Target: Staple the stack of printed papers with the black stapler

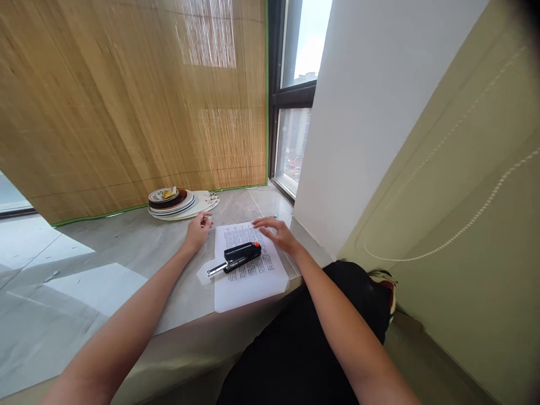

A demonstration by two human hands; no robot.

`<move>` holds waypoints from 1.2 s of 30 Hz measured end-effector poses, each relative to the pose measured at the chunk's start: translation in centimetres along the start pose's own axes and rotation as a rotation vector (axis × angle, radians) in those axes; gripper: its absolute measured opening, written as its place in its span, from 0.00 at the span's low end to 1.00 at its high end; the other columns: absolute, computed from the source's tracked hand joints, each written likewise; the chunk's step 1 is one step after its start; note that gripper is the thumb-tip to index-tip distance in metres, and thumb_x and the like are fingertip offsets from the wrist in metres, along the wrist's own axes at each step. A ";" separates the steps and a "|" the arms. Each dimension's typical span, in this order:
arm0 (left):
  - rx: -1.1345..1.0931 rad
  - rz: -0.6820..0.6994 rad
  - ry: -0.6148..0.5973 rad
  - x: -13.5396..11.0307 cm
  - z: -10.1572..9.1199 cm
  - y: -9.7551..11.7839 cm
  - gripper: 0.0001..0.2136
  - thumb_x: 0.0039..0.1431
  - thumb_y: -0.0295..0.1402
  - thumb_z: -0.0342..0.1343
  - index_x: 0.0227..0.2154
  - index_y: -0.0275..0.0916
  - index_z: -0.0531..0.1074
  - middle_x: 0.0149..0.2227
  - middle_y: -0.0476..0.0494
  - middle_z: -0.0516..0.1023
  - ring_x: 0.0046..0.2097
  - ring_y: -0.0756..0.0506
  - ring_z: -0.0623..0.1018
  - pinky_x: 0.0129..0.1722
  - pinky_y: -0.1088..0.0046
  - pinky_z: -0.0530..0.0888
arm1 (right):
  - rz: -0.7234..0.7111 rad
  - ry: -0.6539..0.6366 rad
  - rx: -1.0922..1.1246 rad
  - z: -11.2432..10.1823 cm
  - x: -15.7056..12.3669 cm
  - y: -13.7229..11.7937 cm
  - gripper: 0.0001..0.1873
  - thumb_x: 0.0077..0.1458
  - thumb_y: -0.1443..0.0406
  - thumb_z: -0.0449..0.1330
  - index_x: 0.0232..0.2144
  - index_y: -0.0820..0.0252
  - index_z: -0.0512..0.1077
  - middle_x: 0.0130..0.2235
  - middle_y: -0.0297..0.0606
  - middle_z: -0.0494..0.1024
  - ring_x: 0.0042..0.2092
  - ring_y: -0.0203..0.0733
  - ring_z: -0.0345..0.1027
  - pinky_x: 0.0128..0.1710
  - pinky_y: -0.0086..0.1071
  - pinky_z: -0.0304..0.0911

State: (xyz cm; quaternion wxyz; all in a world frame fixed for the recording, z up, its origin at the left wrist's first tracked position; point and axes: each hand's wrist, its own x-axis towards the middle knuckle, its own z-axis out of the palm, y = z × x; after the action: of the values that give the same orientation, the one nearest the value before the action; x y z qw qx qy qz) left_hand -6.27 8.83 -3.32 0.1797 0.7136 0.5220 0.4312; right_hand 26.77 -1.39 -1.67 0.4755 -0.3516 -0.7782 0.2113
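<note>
A black stapler with an orange button lies on printed paper sheets. Its metal staple rail juts out to the left, past the edge of the paper. Left of the paper's top corner, my left hand is closed with the fingertips drawn together. Anything between those fingertips is too small to make out. My right hand has its fingers stretched out over the top right of the paper, holding nothing. Whether its fingertips touch the sheet, I cannot tell.
Behind my left hand, a stack of plates stands on the grey stone ledge, beside an oval platter. A bamboo blind hangs at the back. The wall and a beaded cord are on the right.
</note>
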 end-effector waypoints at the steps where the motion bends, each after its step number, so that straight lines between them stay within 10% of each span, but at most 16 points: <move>1: -0.082 0.017 -0.006 -0.1 0.2 0.3 0.18 0.64 0.40 0.53 0.51 0.38 0.77 0.36 0.42 0.81 0.38 0.42 0.80 0.39 0.68 0.75 | -0.063 -0.086 0.066 0.8 -0.2 -0.8 0.13 0.69 0.57 0.64 0.50 0.54 0.82 0.55 0.42 0.84 0.59 0.47 0.76 0.65 0.46 0.67; 6: -0.189 0.081 -0.068 -0.5 0.5 1.4 0.20 0.63 0.49 0.58 0.46 0.37 0.80 0.31 0.46 0.76 0.34 0.44 0.76 0.36 0.68 0.74 | -0.096 -0.301 -0.033 4.0 -1.3 -2.5 0.23 0.60 0.64 0.73 0.56 0.53 0.77 0.52 0.42 0.84 0.53 0.49 0.78 0.58 0.42 0.71; 14: -0.259 0.169 -0.226 -1.7 0.9 3.1 0.20 0.69 0.48 0.55 0.53 0.38 0.73 0.42 0.38 0.86 0.42 0.41 0.84 0.46 0.62 0.79 | 0.052 0.153 -0.186 2.9 -1.3 -0.8 0.21 0.56 0.73 0.68 0.52 0.56 0.78 0.48 0.41 0.83 0.51 0.50 0.77 0.55 0.42 0.72; 19: -0.073 0.325 -0.282 -2.3 1.0 4.3 0.12 0.70 0.41 0.52 0.39 0.41 0.77 0.37 0.43 0.85 0.41 0.41 0.84 0.47 0.64 0.77 | 0.142 0.098 -0.365 3.2 -1.4 -1.0 0.22 0.56 0.74 0.66 0.51 0.53 0.78 0.48 0.40 0.83 0.51 0.51 0.76 0.54 0.43 0.72; 36: -0.095 0.249 -0.118 -3.2 1.0 6.2 0.12 0.72 0.42 0.49 0.42 0.41 0.71 0.32 0.46 0.81 0.32 0.45 0.78 0.38 0.67 0.75 | 0.065 0.030 -0.470 3.6 -1.6 -1.9 0.19 0.61 0.71 0.65 0.54 0.55 0.76 0.49 0.43 0.82 0.52 0.51 0.75 0.55 0.43 0.70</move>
State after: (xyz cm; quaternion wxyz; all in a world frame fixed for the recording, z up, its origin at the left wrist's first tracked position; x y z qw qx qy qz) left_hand -2.06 3.77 -0.85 0.1887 0.7878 0.3968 0.4317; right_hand 23.37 -3.81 -2.98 0.3853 -0.4804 -0.7871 0.0343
